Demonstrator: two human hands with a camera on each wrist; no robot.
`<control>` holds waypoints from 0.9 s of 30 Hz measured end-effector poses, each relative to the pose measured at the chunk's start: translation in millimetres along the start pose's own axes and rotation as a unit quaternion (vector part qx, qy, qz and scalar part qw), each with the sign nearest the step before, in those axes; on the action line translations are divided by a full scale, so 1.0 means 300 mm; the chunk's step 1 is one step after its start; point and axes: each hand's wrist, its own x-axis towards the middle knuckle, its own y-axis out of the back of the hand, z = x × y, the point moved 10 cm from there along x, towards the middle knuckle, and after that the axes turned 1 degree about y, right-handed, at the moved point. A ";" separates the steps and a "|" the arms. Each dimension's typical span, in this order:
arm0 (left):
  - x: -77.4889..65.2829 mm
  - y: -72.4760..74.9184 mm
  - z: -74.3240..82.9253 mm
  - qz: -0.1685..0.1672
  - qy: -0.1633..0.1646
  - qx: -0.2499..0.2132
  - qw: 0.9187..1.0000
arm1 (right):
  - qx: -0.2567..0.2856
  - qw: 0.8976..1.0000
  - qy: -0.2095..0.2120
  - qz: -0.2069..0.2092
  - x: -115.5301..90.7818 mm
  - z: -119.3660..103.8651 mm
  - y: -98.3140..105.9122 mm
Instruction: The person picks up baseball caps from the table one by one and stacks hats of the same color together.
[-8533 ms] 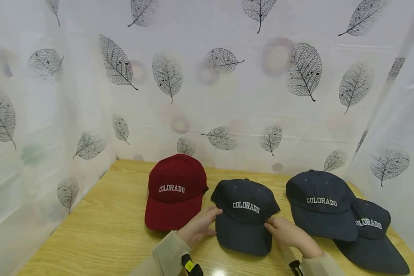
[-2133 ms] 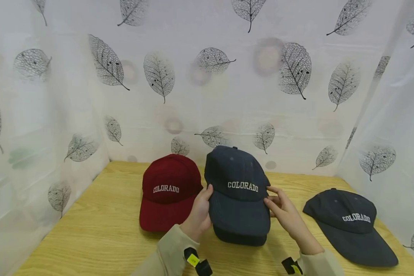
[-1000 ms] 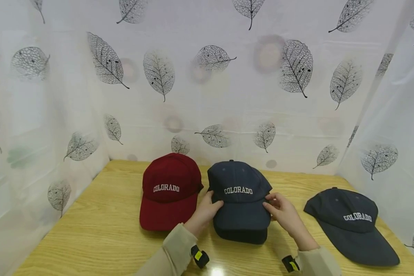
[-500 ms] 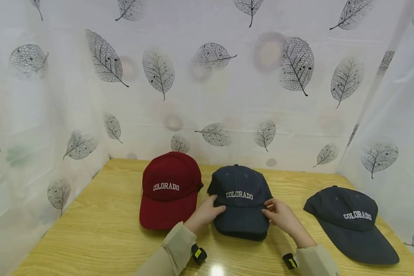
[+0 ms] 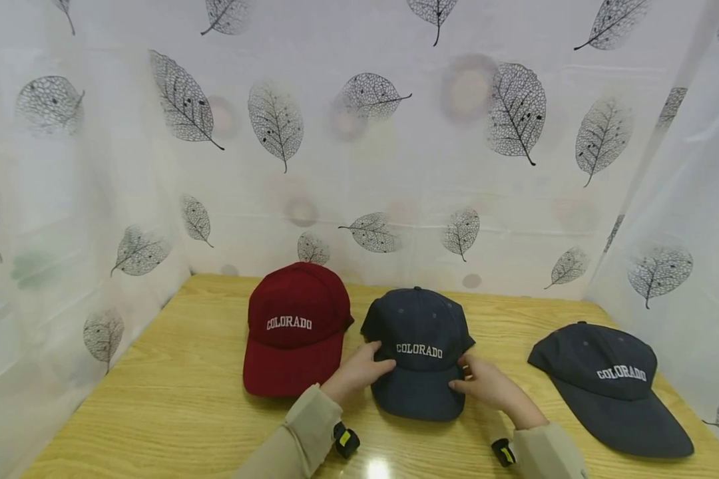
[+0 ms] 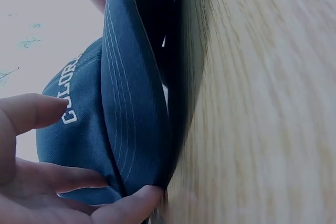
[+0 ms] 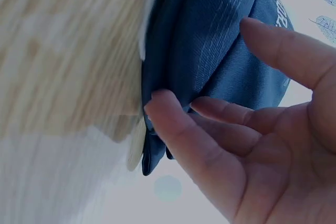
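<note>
A navy baseball cap (image 5: 416,326) with white COLORADO lettering sits at the middle of the table, over another dark cap that it almost wholly hides. In the left wrist view a dark layer shows beneath the top cap's brim (image 6: 131,93). My left hand (image 5: 359,370) touches the cap's left side, fingertips at the brim corner and thumb in front of the crown. On the opposite side my right hand (image 5: 491,384) touches the brim's edge with fairly straight fingers (image 7: 184,129); its thumb lies over the front.
A red COLORADO cap (image 5: 296,332) stands close by on the left. Another navy cap (image 5: 617,386) lies apart on the right, its brim toward the lower right. The wooden table (image 5: 174,399) is backed by a white leaf-print curtain (image 5: 359,166).
The right-hand pair's upper navy cap was lifted and placed over the middle cap. Since then it has settled lower and slightly right, brims now lined up; both hands have shifted down slightly with it.
</note>
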 end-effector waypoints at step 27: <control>-0.018 -0.024 -0.022 -0.096 0.011 0.059 0.994 | -0.026 0.993 0.075 -0.091 -0.027 0.008 0.002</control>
